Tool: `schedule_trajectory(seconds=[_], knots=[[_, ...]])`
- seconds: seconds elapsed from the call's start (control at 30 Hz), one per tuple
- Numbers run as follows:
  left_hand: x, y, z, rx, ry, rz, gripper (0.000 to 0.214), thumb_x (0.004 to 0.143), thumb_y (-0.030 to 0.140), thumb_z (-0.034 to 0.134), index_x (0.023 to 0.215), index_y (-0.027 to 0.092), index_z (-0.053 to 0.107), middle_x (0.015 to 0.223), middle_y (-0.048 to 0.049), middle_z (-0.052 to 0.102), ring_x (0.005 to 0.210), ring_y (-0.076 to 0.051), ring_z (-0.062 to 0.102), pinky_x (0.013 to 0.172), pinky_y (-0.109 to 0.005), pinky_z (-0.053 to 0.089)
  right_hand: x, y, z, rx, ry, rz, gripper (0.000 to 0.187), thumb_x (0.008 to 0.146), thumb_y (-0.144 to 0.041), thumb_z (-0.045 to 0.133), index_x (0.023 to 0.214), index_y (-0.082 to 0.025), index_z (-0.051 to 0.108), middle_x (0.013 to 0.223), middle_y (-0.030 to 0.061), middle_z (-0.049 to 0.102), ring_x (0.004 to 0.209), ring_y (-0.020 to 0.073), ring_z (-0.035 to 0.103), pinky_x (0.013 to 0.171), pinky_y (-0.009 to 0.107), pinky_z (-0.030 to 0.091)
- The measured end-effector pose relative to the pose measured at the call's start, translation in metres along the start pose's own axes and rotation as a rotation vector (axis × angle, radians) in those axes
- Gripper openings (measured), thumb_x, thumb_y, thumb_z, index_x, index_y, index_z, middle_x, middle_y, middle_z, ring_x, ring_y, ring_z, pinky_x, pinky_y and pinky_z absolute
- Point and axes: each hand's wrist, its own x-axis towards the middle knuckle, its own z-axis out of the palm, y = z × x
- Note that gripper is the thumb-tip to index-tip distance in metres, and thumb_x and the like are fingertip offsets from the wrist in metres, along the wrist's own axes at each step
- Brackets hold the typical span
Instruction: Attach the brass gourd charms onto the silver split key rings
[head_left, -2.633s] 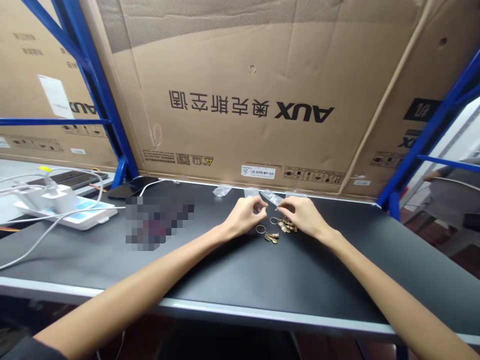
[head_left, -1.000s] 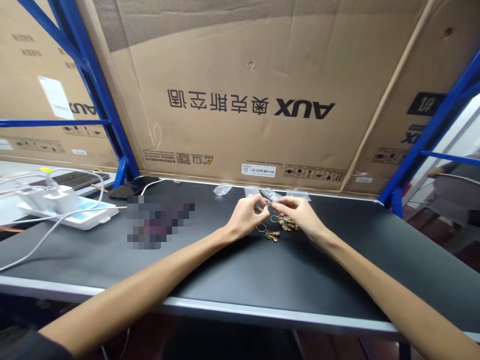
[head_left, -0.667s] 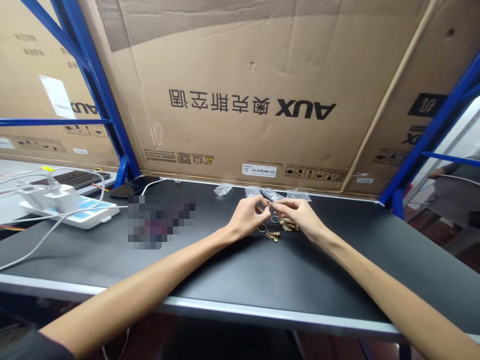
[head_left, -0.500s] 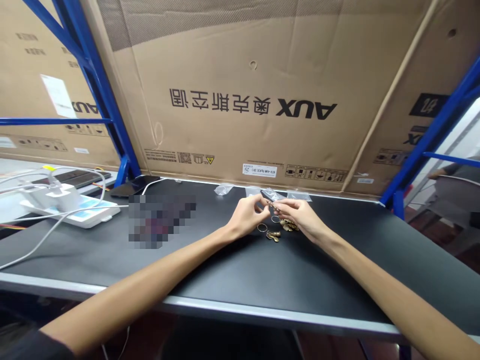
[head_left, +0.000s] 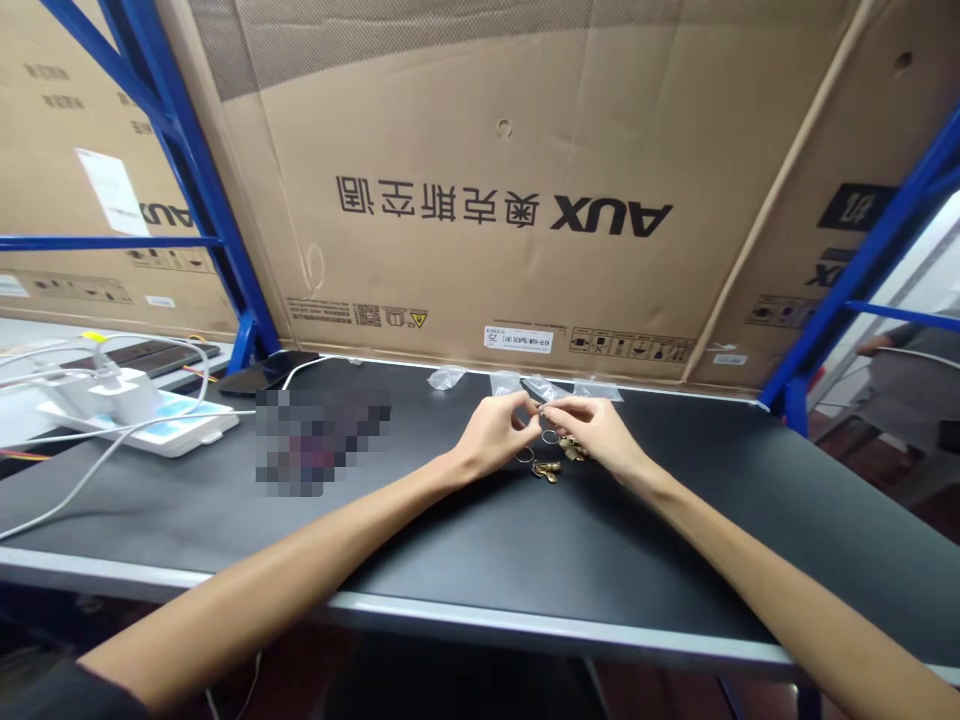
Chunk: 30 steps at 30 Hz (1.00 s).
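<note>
Left grip [head_left: 491, 436] and right grip [head_left: 600, 432], earlier apart, meet at a brassy piece [head_left: 541, 409]

The black counter [head_left: 600, 560] is backed by a large cardboard box [head_left: 435, 270] printed with upside-down lettering, flanked by 2 blue posts [head_left: 189, 175]. At left, a white power strip [head_left: 180, 442] is crossed by white cables [head_left: 205, 375].
</note>
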Motion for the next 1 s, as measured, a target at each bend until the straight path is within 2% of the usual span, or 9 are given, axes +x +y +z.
schedule_trajectory(seconds=[0.1,0.3,0.53,0.7,0.87,1.0], knots=[[0.000,0.001,0.000,0.000,0.001,0.014,0.005,0.080,0.023,0.059,0.079,0.018,0.060,0.089,-0.0026,0.075,0.058,-0.012,0.063,0.060,-0.024,0.049,0.000,0.002,0.001,-0.061,0.014,0.007,0.034,0.083,-0.047,0.070,0.099,-0.019,0.080,0.096,0.0092,0.079,0.081,0.0232,0.073,0.067,0.031,0.058],[0.001,0.004,-0.001,0.019,0.037,-0.007,0.005,0.075,0.021,0.061,0.073,0.018,0.057,0.090,-0.0023,0.075,0.058,-0.012,0.062,0.059,-0.024,0.047,0.001,0.003,-0.002,0.070,0.039,0.089,0.031,0.080,-0.044,0.074,0.096,-0.018,0.078,0.097,0.0080,0.078,0.088,0.0225,0.072,0.081,0.034,0.059],[0.000,0.000,0.001,0.016,0.009,-0.004,0.006,0.078,0.024,0.060,0.077,0.018,0.059,0.086,-0.0030,0.074,0.055,-0.012,0.061,0.059,-0.026,0.046,0.001,0.001,-0.009,0.207,-0.049,0.237,0.024,0.079,-0.032,0.076,0.099,-0.019,0.078,0.087,0.0052,0.077,0.078,0.0163,0.070,0.080,0.029,0.059],[0.001,-0.001,0.001,0.019,0.001,-0.001,0.007,0.079,0.024,0.060,0.076,0.018,0.058,0.089,-0.0030,0.075,0.057,-0.013,0.063,0.059,-0.025,0.047,-0.001,-0.002,-0.011,0.281,-0.076,0.296,0.017,0.080,-0.029,0.076,0.093,-0.018,0.079,0.088,0.0061,0.077,0.083,0.0148,0.071,0.083,0.025,0.057],[0.000,-0.001,0.001,0.021,0.011,0.012,0.007,0.080,0.023,0.058,0.076,0.018,0.057,0.093,-0.0038,0.075,0.057,-0.012,0.062,0.059,-0.025,0.047,-0.002,-0.002,-0.012,0.276,-0.078,0.298,0.021,0.074,-0.025,0.079,0.092,-0.015,0.078,0.090,0.0085,0.077,0.087,0.0180,0.072,0.087,0.030,0.058],[0.000,-0.002,0.002,0.017,0.003,0.011,0.006,0.079,0.023,0.060,0.077,0.018,0.058,0.092,-0.0034,0.075,0.059,-0.012,0.063,0.060,-0.025,0.048,-0.001,-0.001,-0.010,0.216,-0.045,0.271,0.021,0.071,-0.029,0.079,0.087,-0.015,0.077,0.088,0.0081,0.077,0.081,0.0178,0.071,0.079,0.029,0.058]])
